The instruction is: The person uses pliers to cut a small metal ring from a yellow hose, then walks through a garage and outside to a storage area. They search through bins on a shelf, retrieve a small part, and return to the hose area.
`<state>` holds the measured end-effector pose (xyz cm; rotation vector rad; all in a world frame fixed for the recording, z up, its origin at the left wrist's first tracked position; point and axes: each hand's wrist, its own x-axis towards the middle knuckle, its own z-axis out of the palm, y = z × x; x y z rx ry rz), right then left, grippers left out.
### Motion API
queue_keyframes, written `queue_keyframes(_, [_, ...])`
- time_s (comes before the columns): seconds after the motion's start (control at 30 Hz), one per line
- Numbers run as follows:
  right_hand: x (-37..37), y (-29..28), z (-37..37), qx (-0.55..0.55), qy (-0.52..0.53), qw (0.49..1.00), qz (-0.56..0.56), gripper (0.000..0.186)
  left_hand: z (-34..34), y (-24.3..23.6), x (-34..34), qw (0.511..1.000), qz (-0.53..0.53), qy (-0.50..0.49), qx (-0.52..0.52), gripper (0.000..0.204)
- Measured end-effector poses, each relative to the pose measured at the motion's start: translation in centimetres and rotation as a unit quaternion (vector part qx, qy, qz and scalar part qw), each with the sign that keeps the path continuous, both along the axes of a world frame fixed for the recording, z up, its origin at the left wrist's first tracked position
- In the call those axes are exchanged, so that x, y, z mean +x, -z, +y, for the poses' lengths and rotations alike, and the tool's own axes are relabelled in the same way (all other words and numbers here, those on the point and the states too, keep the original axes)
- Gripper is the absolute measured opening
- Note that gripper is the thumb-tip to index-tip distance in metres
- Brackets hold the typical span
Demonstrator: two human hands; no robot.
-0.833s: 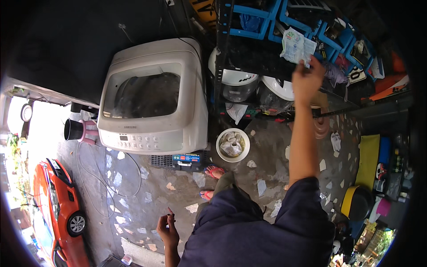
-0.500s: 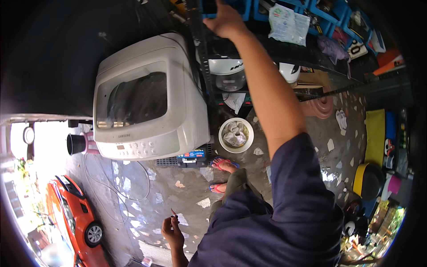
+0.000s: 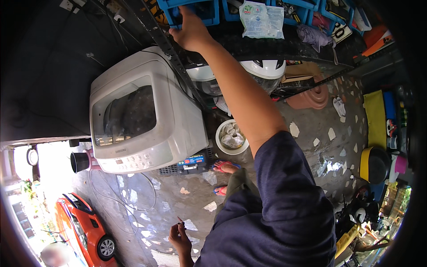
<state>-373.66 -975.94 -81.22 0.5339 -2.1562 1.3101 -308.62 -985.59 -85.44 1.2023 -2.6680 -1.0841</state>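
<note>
My right arm stretches up across the picture to a blue plastic bin [image 3: 209, 21] on a dark shelf. My right hand [image 3: 192, 33] is at that bin, index finger reaching over it and thumb spread apart near its lower edge. The other fingers are hard to see, and no held thing shows plainly. Low in the picture, my left hand [image 3: 179, 239] is closed on a small thin pointed thing [image 3: 180, 221], reddish at the tip and dark lower down. Its kind is too small to make out.
A white top-loading washing machine [image 3: 164, 142] stands left of the shelf. Beside it are a white bucket [image 3: 219, 141] with wet cloth and a black car battery [image 3: 191, 165]. White helmets [image 3: 267, 70], a white-green packet [image 3: 262, 20] and a purple pouch [image 3: 313, 36] lie on the shelves.
The view has shifted, bringing more of the blue bin into sight. My right hand stays at the bin with its thumb out. My left hand still holds the small thin thing.
</note>
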Motion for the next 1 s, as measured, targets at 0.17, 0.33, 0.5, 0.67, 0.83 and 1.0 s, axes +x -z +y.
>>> queue_keyframes(0.17, [2.0,-2.8,0.6,-0.013,0.108,0.992,-0.067,0.041,-0.4,0.7,1.0,1.0,0.006,-0.008,0.0,0.024])
queue_keyframes(0.33, [-2.8,-4.8,1.7,0.005,-0.067,0.931,-0.358,0.053,-0.3,0.5,0.2,1.0,0.002,-0.006,-0.001,0.024])
queue_keyframes(0.5, [-3.9,-1.7,0.8,-0.461,-0.226,0.795,-0.324,0.022,-0.1,0.1,0.0,1.0,-0.005,-0.007,0.002,0.023])
queue_keyframes(0.67, [-2.0,-0.6,-0.7,-0.548,-0.205,0.776,-0.236,0.03,-0.7,0.9,1.5,1.0,-0.004,-0.005,-0.007,0.023])
queue_keyframes(0.83, [1.6,-1.2,-2.3,-0.439,-0.165,0.865,-0.179,0.063,-0.6,0.5,1.4,1.0,-0.005,-0.012,0.0,0.024])
queue_keyframes(1.0, [1.2,-1.3,-1.2,-0.474,-0.125,0.821,-0.294,0.056,-1.6,1.5,2.5,0.998,0.036,-0.033,0.032,0.025])
